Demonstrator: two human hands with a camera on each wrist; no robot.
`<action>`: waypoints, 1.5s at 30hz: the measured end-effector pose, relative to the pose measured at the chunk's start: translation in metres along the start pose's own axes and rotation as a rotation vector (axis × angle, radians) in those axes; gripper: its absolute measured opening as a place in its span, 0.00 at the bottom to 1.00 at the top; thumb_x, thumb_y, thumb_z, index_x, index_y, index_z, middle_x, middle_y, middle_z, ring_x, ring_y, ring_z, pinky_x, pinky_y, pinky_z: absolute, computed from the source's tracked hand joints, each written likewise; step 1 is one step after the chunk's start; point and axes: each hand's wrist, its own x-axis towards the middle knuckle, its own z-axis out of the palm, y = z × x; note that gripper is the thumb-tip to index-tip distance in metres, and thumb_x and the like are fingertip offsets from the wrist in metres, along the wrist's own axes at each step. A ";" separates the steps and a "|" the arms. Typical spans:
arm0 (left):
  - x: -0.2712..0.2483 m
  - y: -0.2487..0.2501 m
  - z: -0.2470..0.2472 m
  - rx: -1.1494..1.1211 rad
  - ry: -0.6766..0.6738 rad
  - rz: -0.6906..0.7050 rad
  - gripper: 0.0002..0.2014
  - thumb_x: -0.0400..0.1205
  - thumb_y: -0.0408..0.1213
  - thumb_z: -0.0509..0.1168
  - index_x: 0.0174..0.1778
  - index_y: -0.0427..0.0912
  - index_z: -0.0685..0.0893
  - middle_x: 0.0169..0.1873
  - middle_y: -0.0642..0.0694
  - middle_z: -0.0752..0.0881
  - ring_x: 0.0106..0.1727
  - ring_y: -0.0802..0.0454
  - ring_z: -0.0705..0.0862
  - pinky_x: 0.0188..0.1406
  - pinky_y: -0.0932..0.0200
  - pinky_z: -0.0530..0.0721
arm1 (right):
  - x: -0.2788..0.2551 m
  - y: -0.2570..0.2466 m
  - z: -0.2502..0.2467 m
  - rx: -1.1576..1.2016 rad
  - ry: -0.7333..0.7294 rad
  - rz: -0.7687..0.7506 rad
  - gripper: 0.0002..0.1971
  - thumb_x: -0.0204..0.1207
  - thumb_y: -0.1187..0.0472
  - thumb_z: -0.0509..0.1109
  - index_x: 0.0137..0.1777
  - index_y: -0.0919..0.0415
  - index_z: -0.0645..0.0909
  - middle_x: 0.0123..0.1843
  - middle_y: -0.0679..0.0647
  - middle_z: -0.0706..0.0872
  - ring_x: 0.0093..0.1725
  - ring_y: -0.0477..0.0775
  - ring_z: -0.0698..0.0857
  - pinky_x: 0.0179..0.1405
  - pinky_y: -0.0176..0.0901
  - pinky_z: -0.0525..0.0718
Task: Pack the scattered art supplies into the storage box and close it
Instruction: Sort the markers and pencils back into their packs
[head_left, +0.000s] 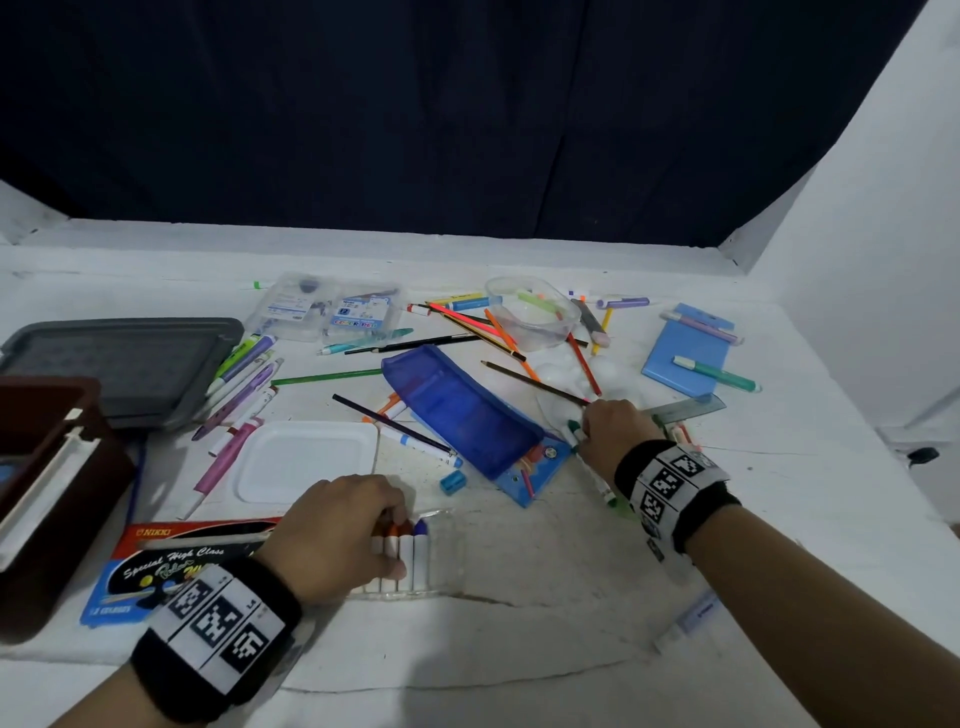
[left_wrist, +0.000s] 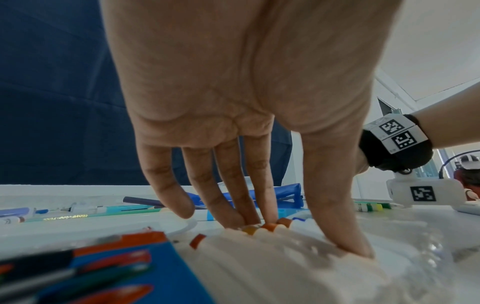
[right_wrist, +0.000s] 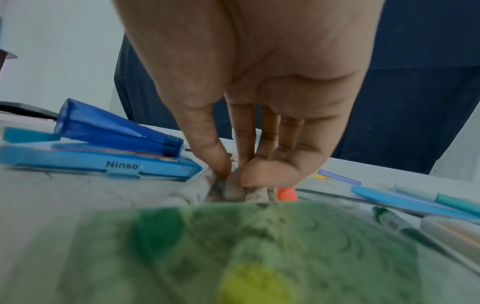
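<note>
My left hand (head_left: 400, 540) lies on a row of white markers (head_left: 410, 558) in a clear sleeve near the table's front. Its straight fingers touch the coloured caps (left_wrist: 270, 226) and the thumb presses on the barrels. My right hand (head_left: 584, 434) reaches past the open blue pencil case (head_left: 462, 415). Thumb and fingers pinch a few white markers (right_wrist: 233, 191), one with a green cap (head_left: 574, 427). A brown box (head_left: 47, 493) with a white latch stands at the left edge, and a grey lid (head_left: 119, 364) lies behind it. Pens and pencils lie scattered between them.
A white square lid (head_left: 306, 460), a red and blue marker pack (head_left: 171, 561) and a blue sharpener (head_left: 453, 480) lie near my left hand. Farther back are a clear tub (head_left: 532, 312) and clear packets (head_left: 332, 306). A blue notebook (head_left: 685, 353) and a ruler (head_left: 685, 408) lie right.
</note>
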 end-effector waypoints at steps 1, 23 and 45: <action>0.000 0.000 0.000 -0.004 -0.001 -0.004 0.19 0.68 0.60 0.78 0.48 0.59 0.80 0.45 0.63 0.79 0.49 0.60 0.78 0.50 0.63 0.76 | 0.000 0.000 0.001 -0.005 -0.001 -0.001 0.08 0.79 0.57 0.67 0.54 0.60 0.79 0.52 0.57 0.84 0.44 0.56 0.82 0.41 0.44 0.83; 0.000 -0.009 -0.001 -0.114 -0.004 0.056 0.22 0.70 0.58 0.78 0.58 0.60 0.85 0.53 0.61 0.85 0.53 0.60 0.82 0.55 0.60 0.81 | -0.077 -0.088 0.006 0.824 -0.278 -0.350 0.13 0.77 0.63 0.73 0.56 0.51 0.75 0.38 0.55 0.88 0.34 0.54 0.90 0.40 0.48 0.92; 0.019 -0.009 0.003 0.129 0.068 0.046 0.07 0.83 0.36 0.62 0.48 0.51 0.85 0.49 0.47 0.87 0.51 0.45 0.84 0.45 0.56 0.72 | -0.075 -0.125 0.017 0.204 -0.183 -0.476 0.10 0.72 0.54 0.78 0.51 0.53 0.84 0.53 0.47 0.82 0.48 0.43 0.77 0.49 0.32 0.72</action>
